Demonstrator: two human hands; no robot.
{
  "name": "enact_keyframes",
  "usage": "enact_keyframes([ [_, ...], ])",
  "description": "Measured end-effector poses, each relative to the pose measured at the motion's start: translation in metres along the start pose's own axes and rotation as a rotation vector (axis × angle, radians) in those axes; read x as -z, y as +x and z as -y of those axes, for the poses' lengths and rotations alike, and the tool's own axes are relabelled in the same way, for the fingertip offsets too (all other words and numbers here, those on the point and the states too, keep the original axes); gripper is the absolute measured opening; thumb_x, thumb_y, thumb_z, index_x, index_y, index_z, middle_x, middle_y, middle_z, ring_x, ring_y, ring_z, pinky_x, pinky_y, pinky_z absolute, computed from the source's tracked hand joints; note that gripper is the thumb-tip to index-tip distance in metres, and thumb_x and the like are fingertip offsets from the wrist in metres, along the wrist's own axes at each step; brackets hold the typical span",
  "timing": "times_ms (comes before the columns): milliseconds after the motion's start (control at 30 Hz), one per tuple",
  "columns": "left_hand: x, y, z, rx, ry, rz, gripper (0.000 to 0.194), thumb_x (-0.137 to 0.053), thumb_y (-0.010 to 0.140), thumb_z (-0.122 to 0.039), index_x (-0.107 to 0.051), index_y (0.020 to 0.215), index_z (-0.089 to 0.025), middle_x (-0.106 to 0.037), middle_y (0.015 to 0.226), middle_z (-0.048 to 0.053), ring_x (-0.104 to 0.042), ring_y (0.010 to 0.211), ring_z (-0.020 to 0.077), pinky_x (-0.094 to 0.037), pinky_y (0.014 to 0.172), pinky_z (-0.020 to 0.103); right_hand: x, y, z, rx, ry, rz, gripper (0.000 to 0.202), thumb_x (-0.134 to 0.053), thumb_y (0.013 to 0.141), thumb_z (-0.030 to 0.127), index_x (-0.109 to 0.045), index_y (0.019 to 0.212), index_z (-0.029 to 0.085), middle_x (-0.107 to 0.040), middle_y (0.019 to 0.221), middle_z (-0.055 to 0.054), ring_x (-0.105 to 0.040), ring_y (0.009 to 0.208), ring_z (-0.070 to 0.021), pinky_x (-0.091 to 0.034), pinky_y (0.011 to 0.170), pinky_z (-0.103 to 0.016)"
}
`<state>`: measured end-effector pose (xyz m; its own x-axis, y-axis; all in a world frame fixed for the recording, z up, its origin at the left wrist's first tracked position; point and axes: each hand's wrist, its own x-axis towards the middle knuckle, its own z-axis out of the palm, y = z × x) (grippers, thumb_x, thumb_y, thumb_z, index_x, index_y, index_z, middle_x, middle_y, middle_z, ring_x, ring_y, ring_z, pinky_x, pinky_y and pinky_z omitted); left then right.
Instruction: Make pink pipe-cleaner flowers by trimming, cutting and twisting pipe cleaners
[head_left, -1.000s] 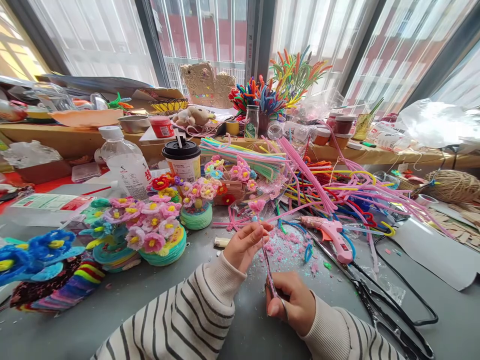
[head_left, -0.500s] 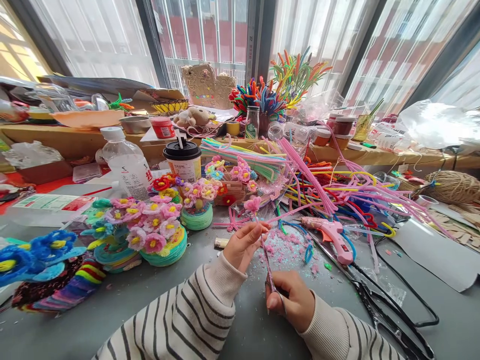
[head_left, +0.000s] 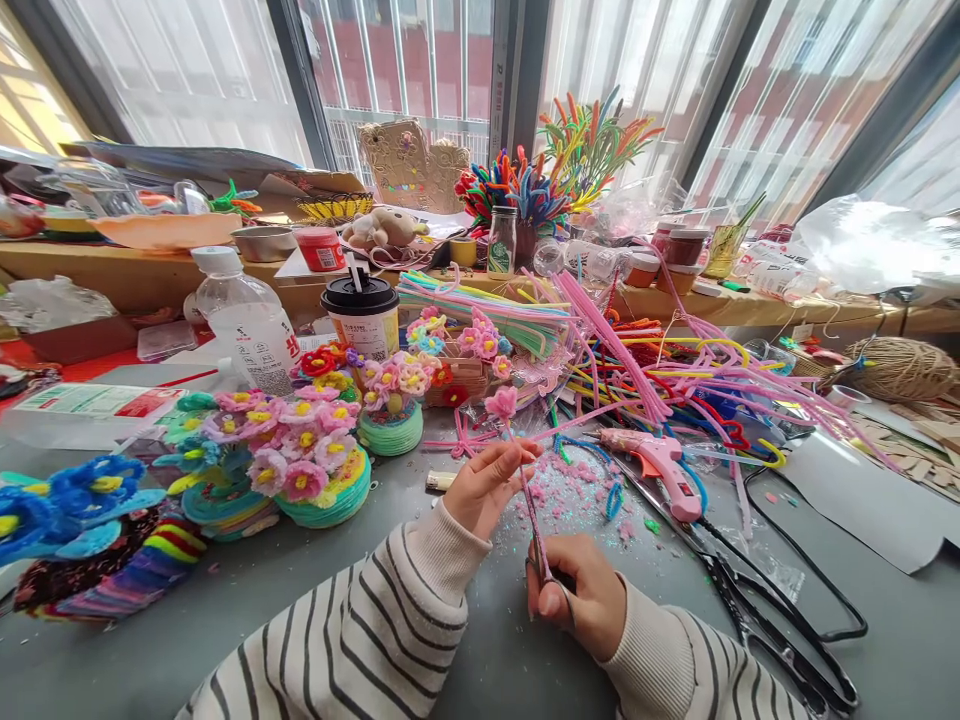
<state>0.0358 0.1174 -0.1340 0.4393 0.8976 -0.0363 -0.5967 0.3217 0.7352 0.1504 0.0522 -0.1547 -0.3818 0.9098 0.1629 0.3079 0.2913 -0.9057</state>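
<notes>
My left hand (head_left: 484, 487) pinches the stem of a pink pipe-cleaner flower (head_left: 501, 403), whose fluffy head stands up above my fingertips. In my right hand (head_left: 577, 590), fingers are wrapped round the handles of a small pair of scissors (head_left: 535, 525). Their narrow blades, pinkish in look, point up toward my left fingers, close to the flower's stem. Whether the blades touch the stem, I cannot make out. Pink fluff clippings (head_left: 574, 482) and glitter are strewn on the grey table just behind my hands.
Finished pipe-cleaner flowers (head_left: 307, 450) in round pots stand at left, near a plastic bottle (head_left: 247, 330) and a lidded cup (head_left: 361, 315). At right lie a pink glue gun (head_left: 660, 465), large black scissors (head_left: 765, 610), a cable and a heap of pipe cleaners (head_left: 622, 350).
The camera view has shifted slightly. The flower head now shows a little more upright above my left fingers. Both hands keep their grips, almost in place.
</notes>
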Motion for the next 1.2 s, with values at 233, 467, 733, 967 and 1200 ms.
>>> enact_keyframes([
  [233, -0.0017, -0.0013, 0.0008, 0.029, 0.05, 0.026, 0.011, -0.064, 0.055, -0.027, -0.063, 0.054, -0.016, -0.054, 0.081, 0.004, -0.045, 0.085, 0.018, -0.033, 0.077, 0.03, -0.0003, -0.0031, -0.0013, 0.033, 0.014, 0.007, 0.06, -0.024, 0.061, 0.07, -0.044, 0.046, 0.015, -0.028, 0.04, 0.005, -0.028, 0.039, -0.0072, -0.022, 0.038, -0.02],
  [467, -0.002, -0.0009, 0.0016, 0.024, 0.056, 0.019, 0.01, -0.064, 0.055, -0.026, -0.063, 0.055, -0.016, -0.053, 0.081, 0.003, -0.043, 0.087, 0.0168, -0.033, 0.077, 0.029, 0.0018, 0.0011, -0.0018, 0.003, -0.013, 0.003, 0.059, -0.026, 0.059, 0.071, -0.038, 0.042, 0.016, -0.029, 0.039, 0.004, -0.028, 0.037, -0.0071, -0.021, 0.037, -0.021],
  [733, -0.0015, -0.0006, 0.0011, 0.001, 0.028, -0.047, 0.011, -0.065, 0.054, -0.027, -0.063, 0.057, -0.017, -0.055, 0.081, 0.003, -0.044, 0.086, 0.0162, -0.032, 0.077, 0.029, 0.0012, 0.0027, 0.0014, -0.049, -0.035, -0.071, 0.055, -0.03, 0.061, 0.067, -0.033, 0.039, 0.017, -0.04, 0.036, 0.002, -0.037, 0.036, -0.0079, -0.028, 0.037, -0.019],
  [967, 0.002, 0.0016, 0.0006, -0.032, -0.046, -0.094, 0.012, -0.064, 0.054, -0.027, -0.061, 0.058, -0.016, -0.056, 0.075, 0.001, -0.048, 0.079, 0.0142, -0.034, 0.075, 0.029, 0.002, 0.0027, -0.0003, -0.02, -0.011, -0.109, 0.054, -0.031, 0.063, 0.065, -0.034, 0.038, 0.018, -0.04, 0.035, 0.002, -0.037, 0.035, -0.008, -0.03, 0.035, -0.019],
  [1200, 0.0026, 0.0024, 0.0008, -0.044, -0.057, -0.119, 0.012, -0.064, 0.055, -0.027, -0.06, 0.059, -0.016, -0.055, 0.068, -0.001, -0.049, 0.073, 0.0112, -0.036, 0.072, 0.026, 0.0075, 0.001, -0.0047, -0.029, 0.032, -0.204, 0.049, -0.035, 0.068, 0.057, -0.046, 0.044, 0.015, -0.042, 0.041, 0.001, -0.036, 0.039, -0.0079, -0.029, 0.039, -0.02],
])
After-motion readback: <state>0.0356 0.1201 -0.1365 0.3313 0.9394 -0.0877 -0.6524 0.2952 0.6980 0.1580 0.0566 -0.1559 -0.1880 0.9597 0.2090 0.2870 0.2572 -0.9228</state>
